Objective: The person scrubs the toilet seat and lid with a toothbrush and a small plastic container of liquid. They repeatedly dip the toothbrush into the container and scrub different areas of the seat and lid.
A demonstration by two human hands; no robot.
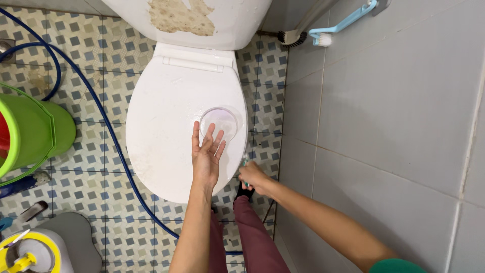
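A white toilet with its lid (pixel 166 116) down fills the middle of the view. On the lid's right side stands a small clear plastic cup (pixel 218 121). My left hand (pixel 206 154) hovers over the lid with fingers spread, its fingertips at the cup's near rim. My right hand (pixel 252 176) is lower, beside the bowl's right edge, closed around a thin teal-handled tool (pixel 244 163) whose working end is hidden. My dark red trouser legs show below.
A green bucket (pixel 30 129) stands at the left, with a blue hose (pixel 108 131) curving across the patterned floor tiles. A brush and a light blue handled scrubber (pixel 323 35) lean by the grey tiled wall (pixel 394 116). A white and yellow bottle (pixel 30 253) sits bottom left.
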